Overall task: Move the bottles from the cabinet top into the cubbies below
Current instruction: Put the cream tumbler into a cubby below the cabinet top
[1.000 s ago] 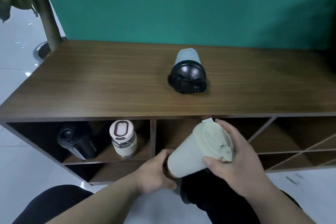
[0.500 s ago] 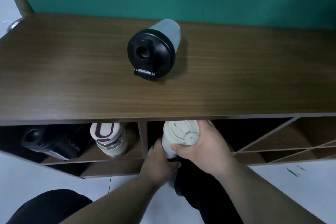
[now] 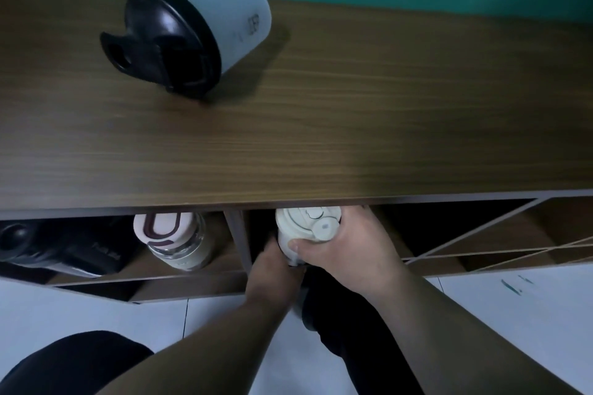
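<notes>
Now we hold the cream bottle upright at the middle cubby mouth — right hand wrapped round its lid end | left hand clasping its base | grey shaker on cabinet top — two bottles in left cubby.

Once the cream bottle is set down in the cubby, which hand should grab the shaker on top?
Probably left. The shaker lies toward the left of the cabinet top; the left hand is nearer than the right hand.
</notes>
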The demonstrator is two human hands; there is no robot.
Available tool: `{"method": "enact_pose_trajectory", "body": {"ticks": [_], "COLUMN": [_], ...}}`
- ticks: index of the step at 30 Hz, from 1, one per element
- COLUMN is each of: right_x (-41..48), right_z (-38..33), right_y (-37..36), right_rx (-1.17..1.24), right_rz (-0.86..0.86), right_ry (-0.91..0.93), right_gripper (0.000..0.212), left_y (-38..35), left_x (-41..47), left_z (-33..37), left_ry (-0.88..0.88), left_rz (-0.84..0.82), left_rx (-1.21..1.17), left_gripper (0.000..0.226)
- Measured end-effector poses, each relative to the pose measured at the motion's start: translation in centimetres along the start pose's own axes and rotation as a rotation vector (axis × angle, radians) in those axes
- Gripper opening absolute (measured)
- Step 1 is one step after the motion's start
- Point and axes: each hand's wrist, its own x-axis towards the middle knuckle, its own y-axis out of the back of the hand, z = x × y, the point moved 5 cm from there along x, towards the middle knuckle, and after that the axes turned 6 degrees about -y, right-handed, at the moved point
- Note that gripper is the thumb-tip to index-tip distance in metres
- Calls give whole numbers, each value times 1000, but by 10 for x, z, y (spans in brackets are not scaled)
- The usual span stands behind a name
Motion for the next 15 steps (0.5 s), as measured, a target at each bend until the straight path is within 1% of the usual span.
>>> {"method": "enact_pose_trajectory", "body": {"ticks": [2,3,5,6,8,9,13,15], "right_x": [-2,-2,-3,-3,-4,-4,-9,-11], "right_z": [0,0,1,3,4,4,2,1], "right_y": [0,0,0,-1,-2,-2,-4,-5], "right_rx": [-7,-10,-10,-8,3,11,19,26], "right_rz": [-14,-14,1,10,30,40,82,100], "right_ry": [-10,-16,-31,-39,-60,-70,-96,-104], "right_gripper": [79,80,81,81,84,86,88,86], "left_y": [3,5,4,1,-7,-7,2,0], "left_x": [-5,-7,-6,-4,5,5,-2,-3], "left_z": [6,8,7,4,-6,-7,4,3], "left_ry": [34,57,61,42,4,20,29,45], "left_rz": [-20,-21,-4,-15,-20,-21,-25,-22], "left_rx": [18,14,42,81,150,140,73,56], "left_gripper": [49,45,46,52,74,73,48,52]}}
